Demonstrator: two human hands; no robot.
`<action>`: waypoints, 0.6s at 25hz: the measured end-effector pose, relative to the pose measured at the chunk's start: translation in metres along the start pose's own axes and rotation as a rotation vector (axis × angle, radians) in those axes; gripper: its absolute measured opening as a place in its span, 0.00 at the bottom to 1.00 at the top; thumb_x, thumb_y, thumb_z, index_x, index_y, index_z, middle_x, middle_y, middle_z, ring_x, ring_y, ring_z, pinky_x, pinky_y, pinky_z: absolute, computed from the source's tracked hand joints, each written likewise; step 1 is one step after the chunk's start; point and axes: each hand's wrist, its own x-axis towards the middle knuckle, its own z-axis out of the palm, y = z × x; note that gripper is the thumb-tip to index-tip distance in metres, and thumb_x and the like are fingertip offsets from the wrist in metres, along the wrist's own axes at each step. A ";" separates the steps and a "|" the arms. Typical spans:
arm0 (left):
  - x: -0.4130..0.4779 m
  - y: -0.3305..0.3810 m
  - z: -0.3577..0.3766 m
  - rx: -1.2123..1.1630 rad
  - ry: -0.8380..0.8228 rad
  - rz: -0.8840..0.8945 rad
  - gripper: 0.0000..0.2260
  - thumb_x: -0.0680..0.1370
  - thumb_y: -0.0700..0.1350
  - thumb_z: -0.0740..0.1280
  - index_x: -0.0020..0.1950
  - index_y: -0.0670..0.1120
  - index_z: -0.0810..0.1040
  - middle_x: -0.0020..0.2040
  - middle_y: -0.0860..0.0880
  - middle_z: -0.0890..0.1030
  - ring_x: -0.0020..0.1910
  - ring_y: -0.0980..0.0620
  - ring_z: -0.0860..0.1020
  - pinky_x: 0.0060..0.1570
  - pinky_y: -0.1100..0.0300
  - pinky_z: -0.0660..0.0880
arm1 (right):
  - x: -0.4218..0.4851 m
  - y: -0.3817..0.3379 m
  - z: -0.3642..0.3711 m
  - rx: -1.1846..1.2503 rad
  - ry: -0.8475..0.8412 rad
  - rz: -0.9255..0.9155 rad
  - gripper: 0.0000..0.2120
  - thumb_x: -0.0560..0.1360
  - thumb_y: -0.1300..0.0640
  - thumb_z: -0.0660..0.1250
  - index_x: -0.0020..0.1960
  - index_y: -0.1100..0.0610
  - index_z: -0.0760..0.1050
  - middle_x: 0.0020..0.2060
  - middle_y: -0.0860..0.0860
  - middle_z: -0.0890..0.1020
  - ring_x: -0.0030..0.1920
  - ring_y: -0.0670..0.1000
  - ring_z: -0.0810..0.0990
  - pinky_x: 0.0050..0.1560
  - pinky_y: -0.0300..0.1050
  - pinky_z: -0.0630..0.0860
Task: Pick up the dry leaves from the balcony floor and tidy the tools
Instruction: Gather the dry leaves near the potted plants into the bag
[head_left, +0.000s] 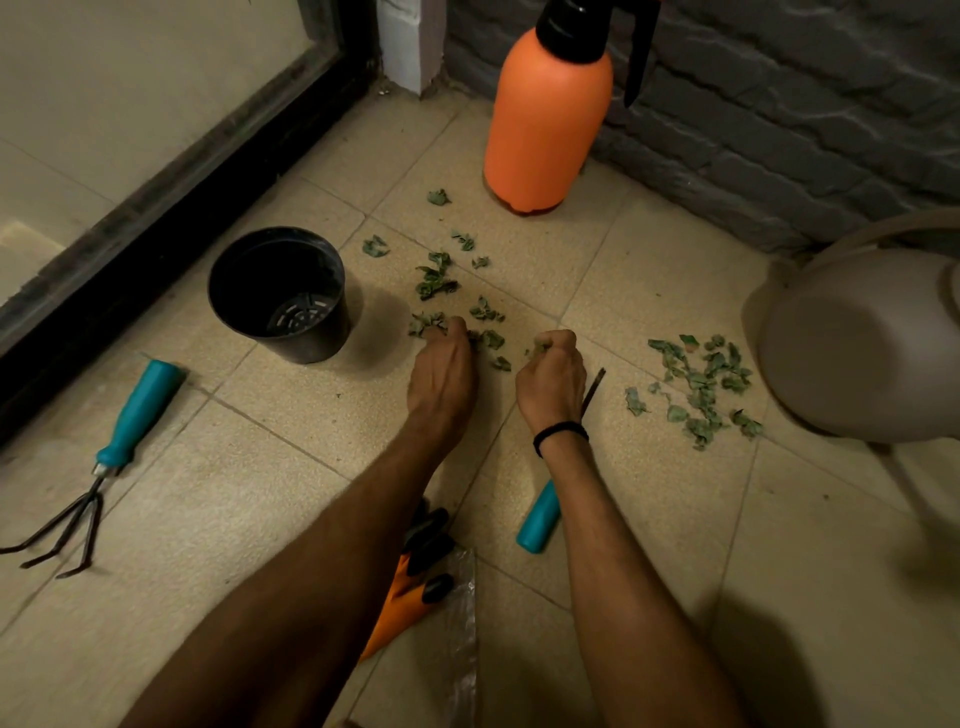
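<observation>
Fig.: leaf gathering. R hand fisted round some dry leaves. L hand fingers curl onto floor pile, tips hidden, pinch unclear. Rest scattered ahead & by watering can. Best: rake inward, fill fists, empty into pot.

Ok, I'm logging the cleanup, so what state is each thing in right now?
Black pot, upright, no leaves visible inside.
Orange sprayer, upright, capped.
Hand rake, lying flat.
Teal-handled tool, lying flat, partly hidden.
Gloves, lying under left forearm.
Leaves, scattered on the floor.
Left hand, fingertips on leaves, grip hidden.
Right hand, fisted round leaves.
</observation>
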 end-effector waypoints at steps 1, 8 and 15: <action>0.000 -0.001 0.000 -0.036 0.020 0.024 0.08 0.85 0.46 0.53 0.53 0.44 0.68 0.48 0.45 0.72 0.39 0.52 0.68 0.39 0.56 0.65 | 0.003 0.000 -0.002 0.013 0.013 0.006 0.11 0.79 0.65 0.58 0.61 0.62 0.71 0.53 0.57 0.78 0.52 0.53 0.77 0.47 0.38 0.66; -0.005 -0.017 -0.010 -0.429 0.245 -0.125 0.24 0.79 0.56 0.53 0.39 0.37 0.74 0.32 0.43 0.72 0.30 0.52 0.68 0.32 0.55 0.65 | 0.011 -0.013 0.020 -0.090 -0.069 -0.026 0.15 0.82 0.50 0.54 0.60 0.60 0.71 0.54 0.58 0.74 0.48 0.52 0.72 0.44 0.42 0.63; -0.005 -0.027 -0.027 -0.098 0.339 -0.092 0.12 0.81 0.47 0.60 0.39 0.44 0.68 0.32 0.49 0.68 0.29 0.55 0.64 0.29 0.60 0.58 | 0.000 -0.010 0.045 -0.389 0.000 -0.259 0.15 0.82 0.51 0.59 0.61 0.61 0.70 0.55 0.62 0.75 0.52 0.60 0.76 0.49 0.51 0.72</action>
